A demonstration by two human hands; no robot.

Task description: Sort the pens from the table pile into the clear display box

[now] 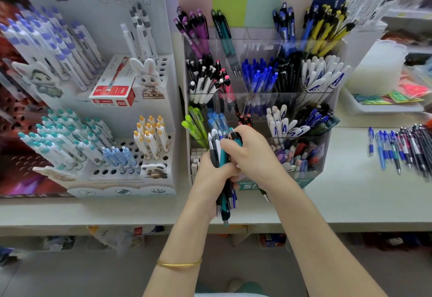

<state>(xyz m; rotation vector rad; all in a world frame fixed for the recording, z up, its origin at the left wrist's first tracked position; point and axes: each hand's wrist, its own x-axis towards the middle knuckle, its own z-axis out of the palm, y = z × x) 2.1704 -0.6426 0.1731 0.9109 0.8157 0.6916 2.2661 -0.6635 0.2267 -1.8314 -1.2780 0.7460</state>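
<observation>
Pens (223, 156) | held: left hand (209, 176), right hand (253, 154) | red box (113, 88): deli logo

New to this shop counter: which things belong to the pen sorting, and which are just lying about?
Job: pen bundle, left hand, right hand, clear display box, table pile.
Lying about: white pen stand, red carton, plastic tray.

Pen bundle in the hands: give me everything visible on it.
The pen bundle is a handful of plastic click pens in black, white, teal and blue, roughly upright with tips down and clicker ends up. The left hand grips its middle; the right hand curls over the tops. It is held in front of the clear display box.
</observation>
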